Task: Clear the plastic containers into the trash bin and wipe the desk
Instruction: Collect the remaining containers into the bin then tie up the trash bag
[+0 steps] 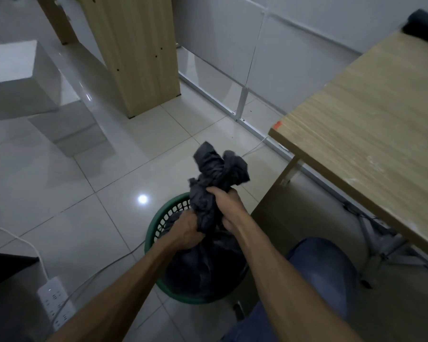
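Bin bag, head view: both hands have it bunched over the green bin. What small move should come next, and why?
Probably pull the gathered top tight into a knot. The left hand and right hand both grip the dark bag's bunched neck above the green bin, and its loose ends stick up untied.

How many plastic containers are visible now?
0. None lie on the desk or floor; any in the bag inside the bin are hidden.

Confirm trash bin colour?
Green, with a lattice wall; the trash bin shows in the head view.
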Available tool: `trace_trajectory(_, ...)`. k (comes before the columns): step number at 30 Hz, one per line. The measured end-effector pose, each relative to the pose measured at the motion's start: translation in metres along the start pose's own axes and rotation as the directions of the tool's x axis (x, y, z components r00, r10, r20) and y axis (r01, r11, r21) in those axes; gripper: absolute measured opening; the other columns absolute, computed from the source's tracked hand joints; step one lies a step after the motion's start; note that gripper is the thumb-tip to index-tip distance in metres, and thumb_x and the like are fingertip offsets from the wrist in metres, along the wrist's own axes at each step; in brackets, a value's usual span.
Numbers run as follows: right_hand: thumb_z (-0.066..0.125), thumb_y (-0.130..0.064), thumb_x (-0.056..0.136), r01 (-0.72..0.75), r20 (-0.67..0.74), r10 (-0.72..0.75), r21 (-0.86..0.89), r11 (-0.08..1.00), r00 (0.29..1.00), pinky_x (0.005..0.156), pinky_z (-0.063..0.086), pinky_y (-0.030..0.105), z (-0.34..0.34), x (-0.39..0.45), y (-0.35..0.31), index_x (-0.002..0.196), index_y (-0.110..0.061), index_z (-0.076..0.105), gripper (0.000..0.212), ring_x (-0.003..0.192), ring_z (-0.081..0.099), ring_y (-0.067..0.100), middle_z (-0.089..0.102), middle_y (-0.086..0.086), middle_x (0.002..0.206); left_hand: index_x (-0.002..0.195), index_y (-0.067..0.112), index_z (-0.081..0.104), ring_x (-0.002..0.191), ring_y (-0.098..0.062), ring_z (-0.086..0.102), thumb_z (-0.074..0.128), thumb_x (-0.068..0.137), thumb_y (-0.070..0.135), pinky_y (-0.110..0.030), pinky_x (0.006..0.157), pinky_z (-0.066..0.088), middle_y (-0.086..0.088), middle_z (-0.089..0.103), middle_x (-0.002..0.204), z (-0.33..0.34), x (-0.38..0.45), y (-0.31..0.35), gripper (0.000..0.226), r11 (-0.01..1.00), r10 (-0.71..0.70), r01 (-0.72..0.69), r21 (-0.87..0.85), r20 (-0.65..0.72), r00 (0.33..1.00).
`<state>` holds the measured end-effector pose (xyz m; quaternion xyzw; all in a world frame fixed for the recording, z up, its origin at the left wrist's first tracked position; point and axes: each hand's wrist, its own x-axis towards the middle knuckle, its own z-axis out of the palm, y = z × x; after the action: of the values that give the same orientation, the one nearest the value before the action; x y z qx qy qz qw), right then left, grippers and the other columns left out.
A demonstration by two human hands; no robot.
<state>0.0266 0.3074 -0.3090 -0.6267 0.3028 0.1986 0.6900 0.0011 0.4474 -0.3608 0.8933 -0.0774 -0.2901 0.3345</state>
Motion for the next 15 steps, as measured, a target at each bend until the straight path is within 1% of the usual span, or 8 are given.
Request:
trace_trajectory(1, 0.067, -0.025, 0.1, -0.013, -0.011, 0.014, 0.031, 0.999, 1.0, 0.076, 0.06, 0.037, -0.001, -0.001, 0.002, 0.132, -0.005, 0.061, 0.038, 0.096, 0.071, 0.028, 0.072, 0.007, 0.104, 0.093, 0.002, 0.067, 0.086, -0.027, 0.066, 0.07, 0.079, 0.013, -0.034, 0.076, 0.053, -0.014, 0.073, 0.09, -0.009, -0.004, 0.007, 0.018, 0.993, 0.002, 0.005, -0.122, 0.055, 0.998)
trace_trajectory(3, 0.066, -0.028, 0.101, 0.006, -0.018, -0.006, -0.013, 1.0, 1.0, 0.086, 0.06, 0.042, -0.001, 0.001, 0.003, 0.132, -0.005, 0.062, 0.039, 0.102, 0.07, 0.031, 0.072, 0.008, 0.109, 0.108, 0.02, 0.07, 0.092, -0.014, 0.071, 0.087, 0.077, 0.011, -0.025, 0.079, 0.056, 0.001, 0.077, 0.1, -0.026, -0.011, 0.024, 0.037, 0.91, -0.009, 0.099, -0.402, 0.22, 0.975)
trace_trajectory(4, 0.065, -0.03, 0.101, 0.025, -0.014, -0.026, -0.053, 0.998, 1.0, 0.088, 0.059, 0.042, -0.001, -0.001, 0.0, 0.133, -0.005, 0.062, 0.041, 0.105, 0.069, 0.031, 0.072, 0.009, 0.115, 0.113, 0.025, 0.07, 0.095, -0.009, 0.072, 0.089, 0.077, 0.014, -0.022, 0.082, 0.057, 0.006, 0.077, 0.105, -0.029, -0.014, 0.03, 0.043, 0.864, 0.013, 0.107, -0.491, 0.235, 0.972)
trace_trajectory(7, 0.066, -0.038, 0.1, 0.046, 0.013, -0.045, -0.094, 0.994, 0.999, 0.094, 0.055, 0.041, 0.006, 0.0, -0.011, 0.138, -0.01, 0.059, 0.048, 0.116, 0.065, 0.032, 0.067, 0.009, 0.13, 0.112, 0.029, 0.07, 0.093, -0.006, 0.074, 0.089, 0.077, 0.014, -0.021, 0.081, 0.059, 0.009, 0.078, 0.104, -0.025, -0.016, 0.035, 0.043, 0.785, 0.004, 0.06, -0.617, 0.102, 0.995)
trace_trajectory(10, 0.074, -0.049, 0.092, -0.005, 0.001, 0.005, 0.07, 0.998, 1.0, 0.105, 0.055, 0.046, 0.016, 0.005, -0.016, 0.144, -0.013, 0.056, 0.066, 0.119, 0.065, 0.03, 0.066, 0.007, 0.137, 0.113, 0.028, 0.072, 0.102, -0.015, 0.071, 0.085, 0.082, 0.02, -0.02, 0.082, 0.056, 0.007, 0.076, 0.108, -0.016, -0.014, 0.034, 0.035, 0.838, 0.004, -0.018, -0.546, -0.026, 1.0)
trace_trajectory(12, 0.074, -0.06, 0.087, -0.036, -0.068, 0.051, 0.211, 0.977, 0.996, 0.104, 0.055, 0.047, 0.017, 0.007, -0.02, 0.143, -0.013, 0.058, 0.075, 0.116, 0.067, 0.03, 0.067, 0.008, 0.134, 0.112, 0.015, 0.073, 0.098, -0.016, 0.07, 0.078, 0.09, 0.028, -0.022, 0.079, 0.055, -0.002, 0.075, 0.107, -0.011, -0.01, 0.032, 0.025, 0.922, 0.072, -0.092, -0.376, -0.066, 0.995)
trace_trajectory(14, 0.069, -0.077, 0.079, -0.034, -0.13, 0.083, 0.339, 0.94, 0.988, 0.105, 0.054, 0.05, 0.014, 0.01, -0.026, 0.147, -0.017, 0.054, 0.092, 0.118, 0.066, 0.031, 0.065, 0.009, 0.138, 0.103, 0.0, 0.068, 0.091, -0.027, 0.068, 0.068, 0.097, 0.033, -0.037, 0.081, 0.053, -0.015, 0.073, 0.1, -0.005, -0.005, 0.032, 0.033, 0.98, 0.095, -0.105, -0.17, -0.067, 0.993)
trace_trajectory(15, 0.067, -0.086, 0.07, -0.019, -0.153, 0.083, 0.38, 0.925, 0.985, 0.106, 0.053, 0.052, 0.011, 0.015, -0.027, 0.15, -0.02, 0.052, 0.105, 0.119, 0.065, 0.032, 0.063, 0.009, 0.14, 0.101, -0.003, 0.066, 0.092, -0.03, 0.067, 0.065, 0.099, 0.033, -0.039, 0.081, 0.051, -0.019, 0.071, 0.099, -0.002, -0.003, 0.031, 0.035, 0.992, 0.088, -0.092, -0.087, -0.056, 0.995)
